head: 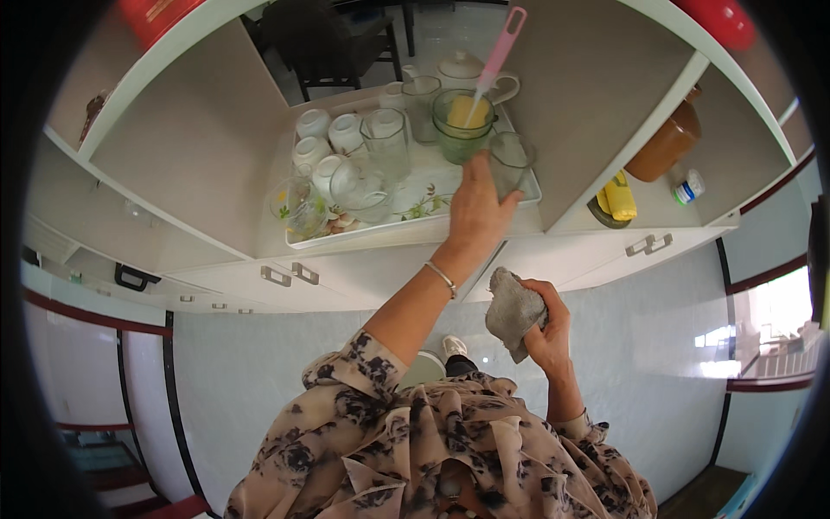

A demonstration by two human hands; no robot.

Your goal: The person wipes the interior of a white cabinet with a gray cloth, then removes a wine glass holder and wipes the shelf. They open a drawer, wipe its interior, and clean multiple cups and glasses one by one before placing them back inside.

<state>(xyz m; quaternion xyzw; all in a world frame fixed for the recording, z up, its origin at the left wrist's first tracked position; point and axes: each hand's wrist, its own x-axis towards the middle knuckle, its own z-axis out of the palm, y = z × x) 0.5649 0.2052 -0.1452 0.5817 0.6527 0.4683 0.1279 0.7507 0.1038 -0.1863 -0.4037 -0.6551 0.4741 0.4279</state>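
My left hand (478, 204) reaches over the right part of a white tray (363, 237) in a cabinet niche. Its fingers are at a clear glass (511, 159) and a green glass bowl (462, 148); whether they grip either I cannot tell. A pink-handled brush (498, 55) and a yellow sponge (468, 111) stand in the green glassware. My right hand (550, 331) holds a grey cloth (515, 310) below the shelf edge. On the tray's left are several upturned white cups (311, 150), a tall glass (387, 146) and a glass pitcher (363, 188). A white teapot (462, 68) stands behind.
Right of a divider are a yellow roll (619, 196), a brown jug (668, 143) and a small white-capped bottle (688, 188). Cabinet doors with metal handles (276, 276) lie below the shelf. A dark chair (324, 42) shows beyond the niche.
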